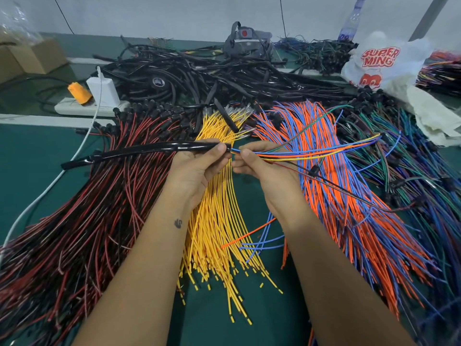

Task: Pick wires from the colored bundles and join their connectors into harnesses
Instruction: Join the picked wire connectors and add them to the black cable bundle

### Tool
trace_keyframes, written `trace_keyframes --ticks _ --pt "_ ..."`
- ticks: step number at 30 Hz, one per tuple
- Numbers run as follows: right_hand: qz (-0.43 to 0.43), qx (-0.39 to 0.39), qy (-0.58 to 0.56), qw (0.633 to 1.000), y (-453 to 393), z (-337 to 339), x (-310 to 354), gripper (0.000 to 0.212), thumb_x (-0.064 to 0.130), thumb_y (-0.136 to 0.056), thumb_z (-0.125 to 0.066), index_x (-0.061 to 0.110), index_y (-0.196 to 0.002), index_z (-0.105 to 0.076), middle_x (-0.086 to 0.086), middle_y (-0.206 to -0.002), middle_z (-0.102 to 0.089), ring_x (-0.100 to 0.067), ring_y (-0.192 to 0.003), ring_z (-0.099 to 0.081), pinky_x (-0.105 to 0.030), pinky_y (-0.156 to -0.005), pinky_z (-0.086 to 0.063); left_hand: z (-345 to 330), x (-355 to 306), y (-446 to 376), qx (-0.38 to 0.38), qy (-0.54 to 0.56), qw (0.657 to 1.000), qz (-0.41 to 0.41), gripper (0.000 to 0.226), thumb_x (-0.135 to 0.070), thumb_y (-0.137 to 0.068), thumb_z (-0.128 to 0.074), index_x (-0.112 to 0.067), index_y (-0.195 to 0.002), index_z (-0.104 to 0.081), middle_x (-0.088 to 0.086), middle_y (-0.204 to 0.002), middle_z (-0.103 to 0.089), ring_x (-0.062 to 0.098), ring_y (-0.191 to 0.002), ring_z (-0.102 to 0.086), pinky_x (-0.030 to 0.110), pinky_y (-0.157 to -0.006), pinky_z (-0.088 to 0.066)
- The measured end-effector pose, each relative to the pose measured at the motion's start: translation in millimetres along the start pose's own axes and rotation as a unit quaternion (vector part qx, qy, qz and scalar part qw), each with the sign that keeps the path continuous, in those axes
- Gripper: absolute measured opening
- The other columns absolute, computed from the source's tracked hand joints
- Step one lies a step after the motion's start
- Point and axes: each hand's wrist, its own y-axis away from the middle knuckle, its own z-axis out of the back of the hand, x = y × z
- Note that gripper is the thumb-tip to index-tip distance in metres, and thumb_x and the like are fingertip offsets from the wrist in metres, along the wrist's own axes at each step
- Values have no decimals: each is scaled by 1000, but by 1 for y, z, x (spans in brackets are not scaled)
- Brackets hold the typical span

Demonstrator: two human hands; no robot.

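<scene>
My left hand [199, 166] pinches the right end of a glossy black sleeve tube [139, 152] that runs off to the left. My right hand [259, 168] pinches a small group of coloured wires [311, 153] right where they enter the tube's mouth; they fan out to the right. Both hands hover above the yellow wire bundle [219, 233]. A red and black bundle [87, 216] lies to the left. An orange and blue bundle [349, 196] lies to the right. Further right lies a green and dark blue bundle [424, 171].
A heap of black sleeved harnesses [212, 76] fills the back of the green table [37, 161]. A white power strip [82, 107] with a charger and an orange plug sits at back left. A white plastic bag [384, 61] stands at back right, cardboard boxes [32, 58] far left.
</scene>
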Motion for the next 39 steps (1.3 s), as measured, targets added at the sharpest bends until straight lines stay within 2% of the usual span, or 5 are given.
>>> trace_keyframes --ticks 8,17,28,33,39 --pt "-46 27 -42 998 -2 6 5 11 -3 -92 -56 3 -88 -64 -7 -67 -70 -17 -63 -70 -21 -60 -55 2 -3 1 26 -23 999 17 17 -13 -72 -72 -10 -87 -66 2 -77 -71 14 -74 -71 17 -64 -54" --pt "-24 26 27 999 -5 11 2 17 1 -91 -60 13 -80 -67 -7 -69 -69 -21 -66 -70 -23 -62 -54 1 -3 0 17 -108 994 7 7 -1 -84 -66 -5 -90 -65 3 -77 -71 15 -75 -70 19 -67 -55" --pt "-58 27 -132 989 -2 0 2 15 -3 -95 -50 3 -89 -62 -4 -69 -70 -11 -63 -67 -19 -61 -54 -4 -5 2 3 -53 998 36 21 -19 -77 -69 -1 -88 -67 4 -73 -71 9 -66 -68 14 -61 -52" --pt "-34 6 -91 995 -2 -1 1 8 -2 -92 -56 2 -90 -63 -9 -77 -67 -13 -69 -66 -23 -70 -56 -7 -3 3 -13 -12 1000 17 2 -5 -82 -65 -6 -84 -66 1 -74 -70 10 -70 -68 14 -64 -53" --pt "-10 3 -62 998 -2 3 1 5 -5 -89 -59 0 -88 -62 -10 -75 -64 -16 -70 -66 -24 -70 -55 -7 -2 5 -7 -59 998 -10 8 2 -83 -65 -4 -89 -66 1 -77 -71 12 -75 -69 17 -68 -53"
